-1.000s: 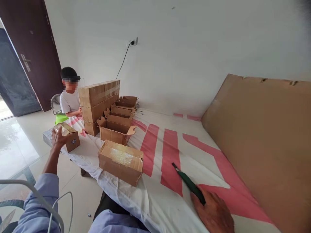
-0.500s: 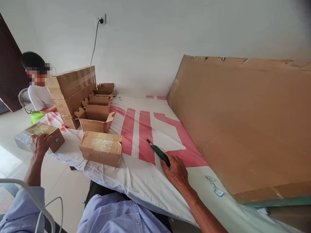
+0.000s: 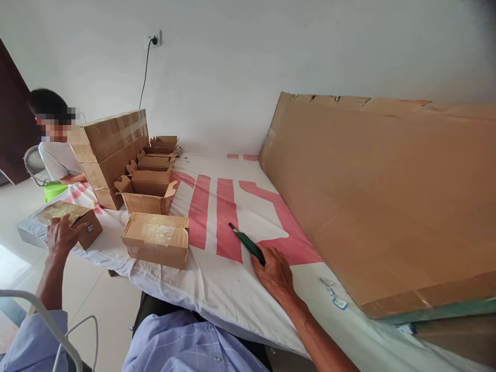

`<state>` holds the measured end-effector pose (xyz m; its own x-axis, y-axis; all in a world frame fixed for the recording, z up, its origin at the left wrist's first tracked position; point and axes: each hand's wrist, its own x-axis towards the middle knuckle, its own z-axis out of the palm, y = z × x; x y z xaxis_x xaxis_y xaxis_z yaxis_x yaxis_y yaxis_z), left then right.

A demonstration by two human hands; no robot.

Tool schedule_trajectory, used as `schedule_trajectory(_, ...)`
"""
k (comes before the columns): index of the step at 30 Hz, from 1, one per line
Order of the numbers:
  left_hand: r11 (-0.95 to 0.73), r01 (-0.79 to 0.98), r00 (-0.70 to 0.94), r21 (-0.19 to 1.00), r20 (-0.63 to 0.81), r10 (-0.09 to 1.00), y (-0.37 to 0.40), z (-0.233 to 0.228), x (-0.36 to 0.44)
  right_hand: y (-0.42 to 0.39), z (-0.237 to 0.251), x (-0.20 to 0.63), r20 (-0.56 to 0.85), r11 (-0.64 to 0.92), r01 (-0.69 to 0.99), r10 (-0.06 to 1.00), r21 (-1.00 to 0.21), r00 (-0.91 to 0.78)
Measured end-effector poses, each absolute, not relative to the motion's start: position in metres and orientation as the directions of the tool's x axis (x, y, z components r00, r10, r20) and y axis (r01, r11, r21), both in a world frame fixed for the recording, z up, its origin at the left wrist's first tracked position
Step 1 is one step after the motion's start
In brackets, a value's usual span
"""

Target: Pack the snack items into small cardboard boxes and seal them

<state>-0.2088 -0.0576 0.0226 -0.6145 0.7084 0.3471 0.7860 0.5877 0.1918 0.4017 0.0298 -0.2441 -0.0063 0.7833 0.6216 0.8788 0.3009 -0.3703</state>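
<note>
My right hand (image 3: 276, 272) rests on the white and pink sheet (image 3: 217, 289) and grips the handle of a green utility knife (image 3: 245, 242), whose tip points away to the left. My left hand (image 3: 61, 235) lies on top of a small taped cardboard box (image 3: 83, 222) at the table's left corner. Another taped box (image 3: 155, 239) sits between my two hands, touched by neither.
Several open cardboard boxes (image 3: 147, 192) line up behind the taped one, beside a stack of sealed cartons (image 3: 110, 150). A person in a white shirt (image 3: 58, 160) sits at the far left. A large cardboard sheet (image 3: 387, 196) leans against the wall on the right.
The view swung right and then settled. My left hand stays on the small box, which has come lower onto the table. My right hand keeps hold of the knife.
</note>
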Motion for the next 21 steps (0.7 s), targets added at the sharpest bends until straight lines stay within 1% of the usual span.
schedule_trajectory(2,0.607,0.772,-0.633,0.19,0.324,0.704,-0.053,0.026,-0.223,0.03,-0.243,0.401,0.623,0.302,0.881,0.782,-0.365,-0.01)
schedule_trajectory(5,0.582,0.798,-0.601,0.155,0.252,0.758,-0.048,0.023,-0.23,0.029,-0.24,0.4,0.622,0.298,0.882,0.783,-0.365,-0.007)
schedule_trajectory(6,0.578,0.806,-0.591,0.133,0.248,0.768,-0.047,0.021,-0.228,0.029,-0.24,0.4,0.624,0.296,0.883,0.782,-0.364,-0.005)
schedule_trajectory(9,0.598,0.8,-0.584,0.055,0.301,0.754,-0.046,0.011,-0.21,0.028,-0.24,0.4,0.627,0.293,0.885,0.779,-0.362,-0.002)
schedule_trajectory(13,0.575,0.818,-0.551,0.018,0.31,0.775,-0.051,0.003,-0.175,0.029,-0.241,0.4,0.621,0.299,0.874,0.784,-0.383,0.005)
schedule_trajectory(15,0.534,0.845,-0.51,0.022,0.333,0.793,-0.055,0.002,-0.159,0.029,-0.242,0.401,0.62,0.302,0.871,0.785,-0.386,0.003)
schedule_trajectory(17,0.479,0.877,-0.447,0.037,0.427,0.786,-0.06,-0.001,-0.143,0.029,-0.242,0.401,0.613,0.304,0.87,0.79,-0.389,-0.002)
schedule_trajectory(19,0.377,0.923,-0.361,0.076,0.509,0.782,-0.063,-0.006,-0.131,0.03,-0.241,0.401,0.602,0.3,0.869,0.798,-0.394,-0.002)
schedule_trajectory(21,0.24,0.962,-0.273,0.131,0.497,0.824,-0.064,-0.012,-0.121,0.029,-0.24,0.401,0.592,0.288,0.87,0.806,-0.4,0.006)
